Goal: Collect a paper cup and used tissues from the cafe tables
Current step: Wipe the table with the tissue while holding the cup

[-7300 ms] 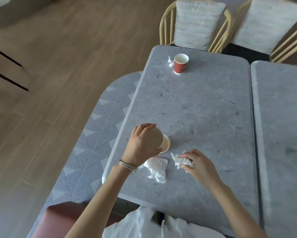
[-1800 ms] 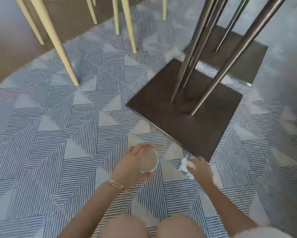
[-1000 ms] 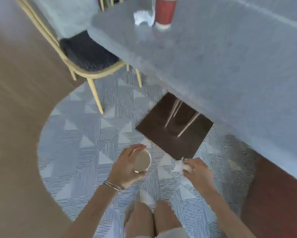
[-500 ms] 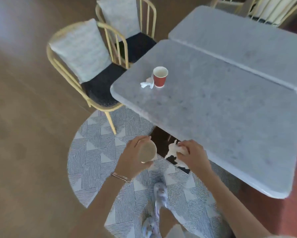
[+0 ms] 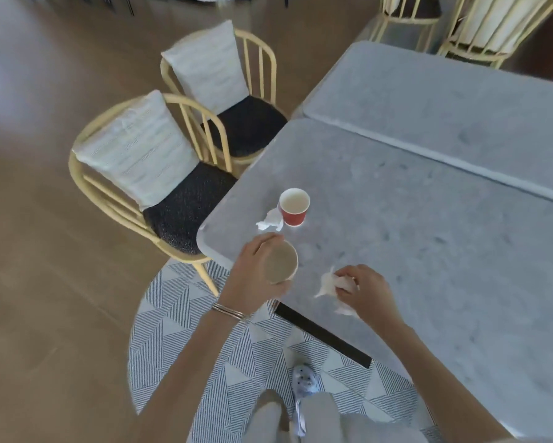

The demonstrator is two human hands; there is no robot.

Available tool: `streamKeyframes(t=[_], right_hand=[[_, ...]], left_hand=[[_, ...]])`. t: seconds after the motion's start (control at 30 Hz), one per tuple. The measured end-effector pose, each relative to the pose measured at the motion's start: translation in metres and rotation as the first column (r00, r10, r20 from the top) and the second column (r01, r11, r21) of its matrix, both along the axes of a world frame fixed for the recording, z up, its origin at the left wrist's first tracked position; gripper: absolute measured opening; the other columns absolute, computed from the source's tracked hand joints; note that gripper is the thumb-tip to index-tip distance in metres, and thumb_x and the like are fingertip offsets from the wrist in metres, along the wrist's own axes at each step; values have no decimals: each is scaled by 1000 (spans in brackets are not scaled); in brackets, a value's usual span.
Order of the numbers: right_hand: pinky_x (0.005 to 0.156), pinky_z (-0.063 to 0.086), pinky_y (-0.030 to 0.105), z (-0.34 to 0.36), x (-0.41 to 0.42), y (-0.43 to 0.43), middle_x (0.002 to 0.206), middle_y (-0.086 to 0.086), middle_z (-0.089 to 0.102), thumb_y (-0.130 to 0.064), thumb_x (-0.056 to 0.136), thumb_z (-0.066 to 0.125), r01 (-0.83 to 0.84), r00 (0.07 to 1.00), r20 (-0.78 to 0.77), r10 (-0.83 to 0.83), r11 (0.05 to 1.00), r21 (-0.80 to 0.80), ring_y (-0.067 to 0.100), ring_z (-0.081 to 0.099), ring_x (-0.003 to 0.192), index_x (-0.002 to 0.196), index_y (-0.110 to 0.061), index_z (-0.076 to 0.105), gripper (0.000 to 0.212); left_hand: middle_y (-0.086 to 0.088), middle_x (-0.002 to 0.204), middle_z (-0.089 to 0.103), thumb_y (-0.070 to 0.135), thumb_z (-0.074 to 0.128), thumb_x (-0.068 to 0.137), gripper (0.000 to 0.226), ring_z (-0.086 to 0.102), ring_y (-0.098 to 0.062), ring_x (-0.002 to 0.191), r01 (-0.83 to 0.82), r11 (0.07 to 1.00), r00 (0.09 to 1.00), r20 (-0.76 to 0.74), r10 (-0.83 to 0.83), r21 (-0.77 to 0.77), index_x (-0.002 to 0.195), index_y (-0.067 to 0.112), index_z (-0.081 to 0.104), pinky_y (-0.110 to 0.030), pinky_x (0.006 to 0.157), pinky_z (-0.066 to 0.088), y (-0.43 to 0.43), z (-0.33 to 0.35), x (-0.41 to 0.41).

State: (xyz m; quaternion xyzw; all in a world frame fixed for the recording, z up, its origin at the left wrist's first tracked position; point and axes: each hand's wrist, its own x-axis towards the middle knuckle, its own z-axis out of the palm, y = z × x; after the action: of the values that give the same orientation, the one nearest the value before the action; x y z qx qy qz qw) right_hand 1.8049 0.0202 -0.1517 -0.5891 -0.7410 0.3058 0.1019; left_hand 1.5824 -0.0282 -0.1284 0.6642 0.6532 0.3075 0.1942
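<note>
Both hands are full — left hand (image 5: 252,276) wrapped round a cup (image 5: 280,263), right hand (image 5: 363,290) clenching tissues (image 5: 327,284) — so grabbing the red cup (image 5: 294,207) and tissue (image 5: 270,221) at 12 o'clock risks a drop.

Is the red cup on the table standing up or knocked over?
Standing up. The red cup sits on its base on the grey table, its round open rim facing upward, with a crumpled tissue right beside it.
</note>
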Motion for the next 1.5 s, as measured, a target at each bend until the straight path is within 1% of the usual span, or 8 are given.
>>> streamKeyframes(t=[0.17, 0.3, 0.57, 0.73, 0.87, 1.03, 1.27, 1.5], right_hand=[[68, 46, 35, 1, -12, 36, 91, 8, 63, -15, 69, 70, 83, 996, -14, -83, 996, -12, 29, 61, 81, 94, -18, 69, 25], [66, 45, 33, -3, -32, 60, 91, 4, 63, -15, 70, 68, 159, 987, 21, -159, 987, 2, 26, 61, 79, 95, -21, 69, 26], [62, 43, 30, -10, -74, 76, 90, -2, 63, -20, 67, 70, 427, 903, 58, -426, 904, -7, 26, 62, 77, 92, -28, 68, 26], [61, 38, 26, -13, -89, 76, 91, 1, 65, -19, 67, 73, 542, 840, 43, -541, 840, -9, 28, 62, 77, 93, -25, 69, 27], [61, 35, 25, -15, -96, 77, 93, -1, 64, -19, 70, 71, 565, 825, 62, -562, 825, -24, 26, 62, 78, 96, -25, 69, 27], [61, 38, 26, -22, -91, 80, 96, 0, 64, -19, 71, 71, 560, 828, 54, -558, 827, -38, 27, 63, 77, 97, -23, 69, 27], [60, 42, 29, -34, -89, 79, 94, 0, 63, -19, 70, 72, 563, 827, 40, -561, 824, -62, 27, 62, 75, 96, -24, 68, 28], [59, 39, 26, -30, -120, 90, 96, -3, 63, -16, 70, 69, 607, 794, 25, -607, 790, -84, 24, 62, 76, 96, -24, 67, 28]], left_hand=[[6, 127, 44, 22, 82, 57, 78, 49, -22, 111, 15, 998, 998, 60, -19, 61, 126, 15, 47, -38, 95, 42, 69, 21, -19], [-4, 128, 49, 26, 79, 59, 76, 47, -21, 116, 139, 988, 989, 48, -143, 73, 127, 12, 48, -38, 98, 40, 123, 24, -35], [7, 121, 48, 28, 85, 57, 77, 41, -1, 109, 410, 912, 911, 44, -410, 25, 124, 14, 51, -1, 93, 21, 204, 24, -62], [1, 122, 51, 41, 75, 58, 75, 49, -11, 112, 550, 833, 833, 105, -544, -51, 124, 15, 51, -16, 96, 32, 233, 9, -68], [-5, 123, 52, 33, 75, 57, 74, 49, -16, 112, 602, 792, 798, 84, -596, -100, 124, 12, 52, -7, 94, 26, 241, -8, -67], [-2, 130, 49, 30, 77, 58, 76, 46, -19, 119, 632, 746, 767, 32, -641, -211, 127, 15, 49, -36, 100, 37, 238, -41, -65], [-3, 129, 50, 22, 80, 58, 75, 47, -19, 119, 643, 725, 752, 21, -659, -247, 126, 13, 51, -34, 101, 36, 246, -65, -58], [-1, 127, 49, 23, 78, 59, 74, 47, -17, 117, 682, 714, 728, 57, -683, -161, 127, 16, 50, -35, 98, 39, 280, -67, -74]])
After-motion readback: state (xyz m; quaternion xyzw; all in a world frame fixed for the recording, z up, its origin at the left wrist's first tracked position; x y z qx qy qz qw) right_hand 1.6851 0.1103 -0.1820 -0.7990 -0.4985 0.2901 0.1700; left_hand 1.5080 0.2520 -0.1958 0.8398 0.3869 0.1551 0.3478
